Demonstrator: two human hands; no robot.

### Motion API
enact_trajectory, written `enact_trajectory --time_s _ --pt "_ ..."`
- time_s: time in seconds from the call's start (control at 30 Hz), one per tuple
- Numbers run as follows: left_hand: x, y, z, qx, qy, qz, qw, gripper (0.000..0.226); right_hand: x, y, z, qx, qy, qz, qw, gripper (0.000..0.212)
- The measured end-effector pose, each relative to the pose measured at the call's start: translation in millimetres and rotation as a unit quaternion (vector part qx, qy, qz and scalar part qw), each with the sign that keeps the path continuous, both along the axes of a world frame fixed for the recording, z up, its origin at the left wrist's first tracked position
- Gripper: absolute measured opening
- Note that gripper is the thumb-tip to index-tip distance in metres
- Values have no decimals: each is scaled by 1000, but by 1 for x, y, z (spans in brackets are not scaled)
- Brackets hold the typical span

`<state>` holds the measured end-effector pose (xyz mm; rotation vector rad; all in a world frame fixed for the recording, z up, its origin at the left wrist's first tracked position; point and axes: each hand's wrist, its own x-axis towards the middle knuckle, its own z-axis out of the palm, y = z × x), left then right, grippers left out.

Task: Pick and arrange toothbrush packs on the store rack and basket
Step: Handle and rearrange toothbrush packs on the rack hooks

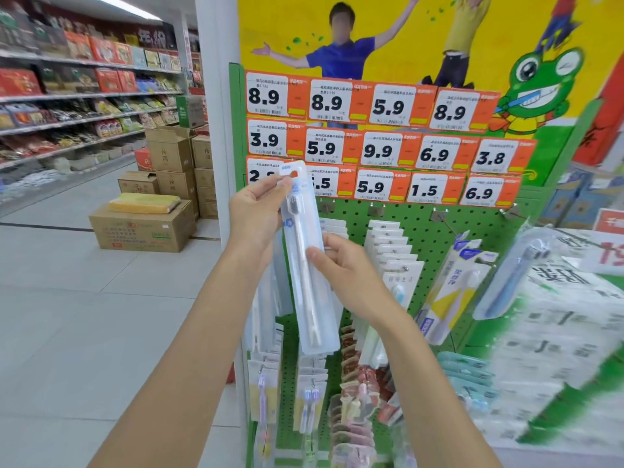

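Observation:
A long clear toothbrush pack (309,298) with a white brush and dark bristles is held upright in front of the green pegboard rack (429,231). My left hand (256,214) pinches its top edge near the hang hole. At the pack's middle right edge, my right hand (341,268) grips it with thumb in front. Rows of other toothbrush packs (391,261) hang on hooks behind and below. No basket is in view.
Orange price tags (371,143) fill the top of the rack. Some bare hooks (442,217) stick out at upper right. Cardboard boxes (141,224) sit on the aisle floor at left. Stacked white packaged goods (557,332) stand at right.

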<state>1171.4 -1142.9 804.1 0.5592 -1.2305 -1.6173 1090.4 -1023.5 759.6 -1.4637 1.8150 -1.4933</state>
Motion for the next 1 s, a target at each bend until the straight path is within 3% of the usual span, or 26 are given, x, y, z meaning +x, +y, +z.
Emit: enact_trajectory --time_s 0.1,0.4,0.53,0.63,0.77,0.87,1.0 --pt "-1 -3 2 9 -7 9 1000 19 4 1 -6 5 -33 39 999 34" --pt "3 -14 5 33 26 10 999 8 14 18 -17 34 -120 131 984 30" --pt "10 -11 10 -49 -53 20 997 20 20 17 -23 -18 -102 87 991 33" --pt "20 0 18 -129 -108 11 986 29 27 16 -23 -55 -66 38 996 48" --pt "29 7 21 -191 -155 -41 969 34 32 14 -24 -38 27 30 998 55" --pt "35 5 21 -147 -104 -68 981 26 30 16 -24 -29 -83 53 995 62" --pt "40 1 14 -122 -92 -109 982 31 27 16 -30 -24 -57 55 997 29"
